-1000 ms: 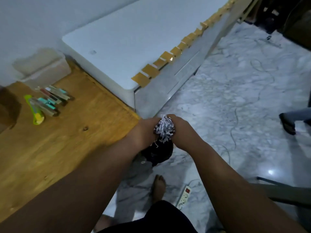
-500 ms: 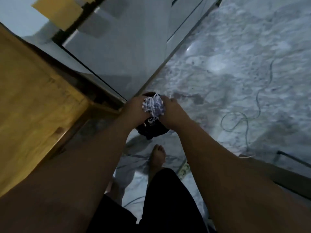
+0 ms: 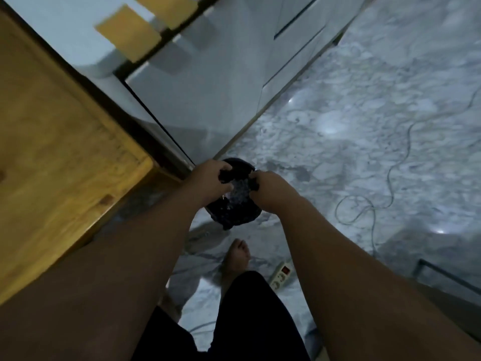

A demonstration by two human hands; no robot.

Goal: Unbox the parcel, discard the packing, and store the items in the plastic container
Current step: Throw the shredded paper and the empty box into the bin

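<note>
Left hand (image 3: pixel 208 182) & right hand (image 3: pixel 270 190) each pinching the black bag-lined round bin (image 3: pixel 235 212) rim, white shredded-paper packing (image 3: pixel 238 190) sits between them, inside. Discard looks nearly done; storing items prob. still left, container out of view.

The black bin (image 3: pixel 234 214) sits hemmed between the tabletop (image 3: pixel 65 142) corner and white cabinet (image 3: pixel 208 100); open floor (image 3: pixel 364 126) lies right, crossed by a loose cable (image 3: pixel 374 204).
</note>
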